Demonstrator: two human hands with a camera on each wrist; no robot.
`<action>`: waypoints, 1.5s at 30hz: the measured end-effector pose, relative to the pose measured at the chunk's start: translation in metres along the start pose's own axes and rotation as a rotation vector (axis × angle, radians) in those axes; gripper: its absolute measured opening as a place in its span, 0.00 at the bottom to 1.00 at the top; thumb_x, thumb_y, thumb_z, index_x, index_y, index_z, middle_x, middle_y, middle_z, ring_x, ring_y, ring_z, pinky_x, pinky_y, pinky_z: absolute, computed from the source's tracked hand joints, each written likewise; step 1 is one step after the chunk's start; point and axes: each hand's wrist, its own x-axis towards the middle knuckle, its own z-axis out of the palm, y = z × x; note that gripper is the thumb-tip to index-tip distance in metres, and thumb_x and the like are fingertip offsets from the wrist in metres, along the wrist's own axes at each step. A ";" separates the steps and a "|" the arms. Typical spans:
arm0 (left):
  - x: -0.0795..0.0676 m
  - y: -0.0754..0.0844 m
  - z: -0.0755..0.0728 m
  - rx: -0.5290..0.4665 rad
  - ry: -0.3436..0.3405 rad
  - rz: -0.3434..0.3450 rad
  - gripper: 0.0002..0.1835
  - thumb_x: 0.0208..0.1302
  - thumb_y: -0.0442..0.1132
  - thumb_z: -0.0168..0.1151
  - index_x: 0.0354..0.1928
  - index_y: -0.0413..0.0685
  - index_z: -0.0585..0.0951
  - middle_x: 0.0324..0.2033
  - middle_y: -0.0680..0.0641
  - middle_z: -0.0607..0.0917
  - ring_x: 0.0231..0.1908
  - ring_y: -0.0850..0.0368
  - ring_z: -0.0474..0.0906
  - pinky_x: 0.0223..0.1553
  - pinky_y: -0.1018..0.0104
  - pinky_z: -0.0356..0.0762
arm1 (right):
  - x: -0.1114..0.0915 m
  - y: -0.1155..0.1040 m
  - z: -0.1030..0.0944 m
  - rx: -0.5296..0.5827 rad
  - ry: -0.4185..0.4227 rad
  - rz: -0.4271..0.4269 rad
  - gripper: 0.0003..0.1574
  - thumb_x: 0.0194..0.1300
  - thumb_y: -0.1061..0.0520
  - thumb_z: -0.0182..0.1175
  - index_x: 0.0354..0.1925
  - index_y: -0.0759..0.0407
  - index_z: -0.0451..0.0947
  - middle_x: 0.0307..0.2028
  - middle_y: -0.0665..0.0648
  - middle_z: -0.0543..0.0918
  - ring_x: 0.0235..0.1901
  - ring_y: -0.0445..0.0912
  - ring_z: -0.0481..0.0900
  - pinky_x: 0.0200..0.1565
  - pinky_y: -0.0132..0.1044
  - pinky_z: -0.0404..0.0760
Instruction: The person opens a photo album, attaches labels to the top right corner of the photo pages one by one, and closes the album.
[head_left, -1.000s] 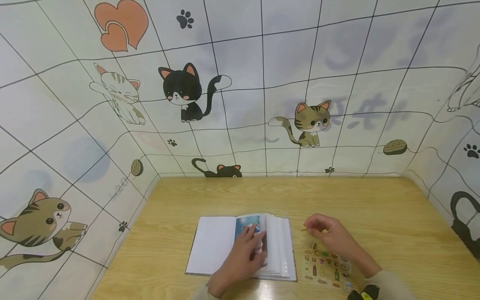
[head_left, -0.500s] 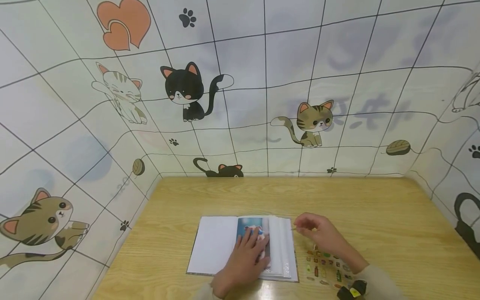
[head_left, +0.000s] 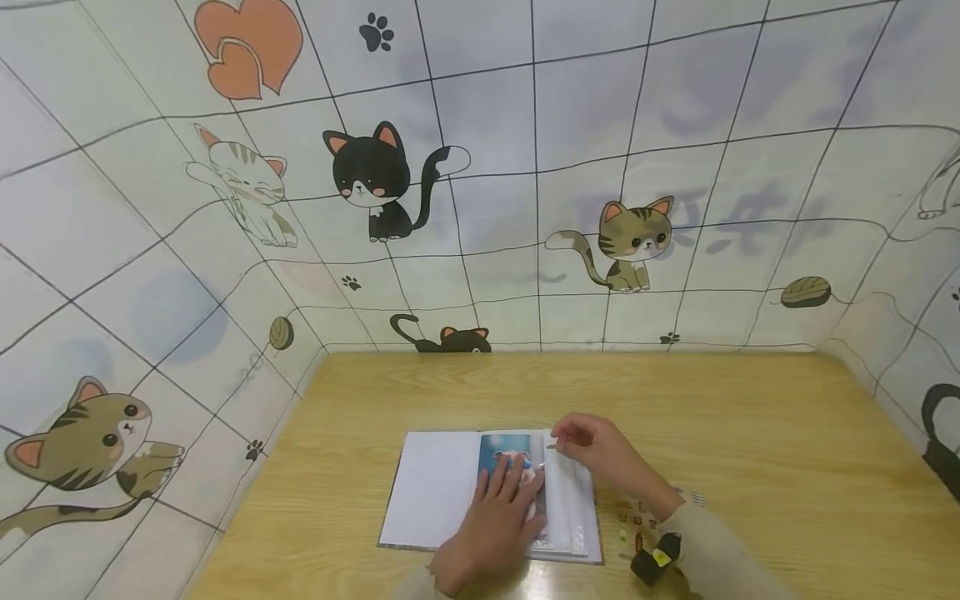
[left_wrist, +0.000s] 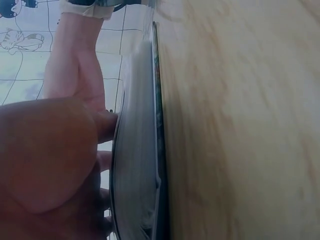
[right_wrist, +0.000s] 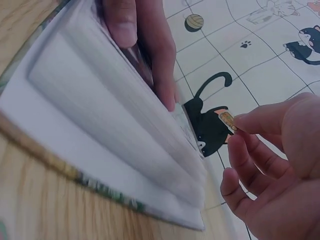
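Note:
A photo album (head_left: 433, 487) lies spread on the table, its inside cover white on the left. My left hand (head_left: 495, 512) rests with fingers spread on a photo (head_left: 504, 442) of a white animal against blue, covering part of it. Over the album's upper right, my right hand (head_left: 596, 450) pinches a small sticker (right_wrist: 228, 120) between thumb and forefinger. The sticker is yellowish brown with a pale edge; in the right wrist view it stands apart from the pages (right_wrist: 120, 110). The left wrist view shows the thick page stack (left_wrist: 135, 150) edge-on.
A clear sticker sheet (head_left: 624, 518) with several small food-like stickers lies right of the album, partly hidden under my right forearm. A black wrist strap (head_left: 654, 562) is by the right sleeve. Cat-patterned walls (head_left: 495, 208) enclose the wooden table (head_left: 360, 400) at back and sides.
My right hand has moved left with the sticker, from above the sticker sheet to over the album's right side. The left hand has stayed on the photo. The head view has shifted slightly.

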 end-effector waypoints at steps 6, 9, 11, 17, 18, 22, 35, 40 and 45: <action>0.000 -0.002 0.000 0.056 -0.021 -0.006 0.31 0.77 0.57 0.37 0.77 0.56 0.58 0.78 0.42 0.51 0.77 0.39 0.44 0.69 0.36 0.53 | 0.016 -0.003 0.016 -0.003 0.005 0.017 0.07 0.65 0.62 0.64 0.43 0.60 0.82 0.35 0.51 0.84 0.36 0.44 0.78 0.38 0.33 0.78; -0.001 -0.004 0.001 0.051 -0.014 -0.005 0.30 0.78 0.56 0.38 0.76 0.55 0.59 0.78 0.42 0.51 0.76 0.39 0.44 0.69 0.35 0.53 | 0.023 -0.001 0.023 0.000 0.011 0.033 0.07 0.65 0.62 0.64 0.43 0.60 0.82 0.35 0.50 0.84 0.36 0.43 0.78 0.38 0.33 0.78; -0.001 -0.004 0.002 0.049 -0.004 0.009 0.30 0.78 0.56 0.38 0.76 0.55 0.59 0.77 0.41 0.52 0.76 0.39 0.44 0.69 0.35 0.54 | 0.026 0.000 0.026 -0.002 0.030 0.050 0.07 0.64 0.63 0.64 0.42 0.60 0.83 0.34 0.50 0.84 0.36 0.43 0.79 0.39 0.34 0.78; 0.001 -0.001 0.003 0.047 -0.014 0.010 0.30 0.78 0.56 0.37 0.77 0.55 0.58 0.78 0.42 0.50 0.76 0.39 0.43 0.70 0.36 0.53 | 0.030 0.007 0.030 -0.005 0.058 0.083 0.08 0.63 0.65 0.63 0.42 0.61 0.83 0.34 0.50 0.84 0.37 0.43 0.79 0.42 0.36 0.78; 0.001 -0.001 0.002 0.049 -0.016 0.009 0.31 0.78 0.56 0.37 0.77 0.55 0.58 0.78 0.41 0.50 0.77 0.39 0.43 0.70 0.36 0.53 | 0.031 0.008 0.031 -0.003 0.061 0.092 0.08 0.63 0.64 0.63 0.42 0.60 0.83 0.34 0.50 0.84 0.37 0.42 0.79 0.42 0.36 0.77; 0.001 -0.001 0.002 0.058 -0.020 0.009 0.31 0.77 0.56 0.37 0.77 0.55 0.58 0.78 0.41 0.50 0.77 0.39 0.42 0.70 0.36 0.53 | 0.033 0.009 0.033 0.007 0.073 0.127 0.08 0.63 0.64 0.64 0.42 0.60 0.83 0.34 0.50 0.84 0.36 0.42 0.79 0.41 0.36 0.77; 0.000 0.000 0.001 0.054 -0.040 -0.002 0.31 0.78 0.57 0.36 0.77 0.55 0.57 0.78 0.42 0.48 0.77 0.40 0.41 0.71 0.36 0.51 | 0.033 0.004 0.039 -0.012 0.116 0.119 0.05 0.61 0.66 0.62 0.37 0.62 0.82 0.31 0.52 0.83 0.32 0.42 0.77 0.36 0.36 0.76; 0.000 0.001 0.001 0.057 -0.045 0.000 0.31 0.78 0.57 0.36 0.77 0.55 0.57 0.78 0.43 0.48 0.77 0.40 0.41 0.70 0.36 0.51 | 0.033 0.005 0.042 -0.017 0.130 0.154 0.05 0.61 0.66 0.63 0.37 0.60 0.82 0.30 0.51 0.82 0.31 0.42 0.76 0.36 0.37 0.75; 0.000 0.000 0.001 0.062 -0.043 -0.001 0.31 0.78 0.57 0.36 0.77 0.55 0.57 0.78 0.42 0.48 0.77 0.40 0.41 0.70 0.36 0.51 | 0.033 0.005 0.045 -0.032 0.163 0.169 0.05 0.59 0.66 0.64 0.35 0.58 0.81 0.30 0.51 0.82 0.31 0.42 0.76 0.35 0.37 0.76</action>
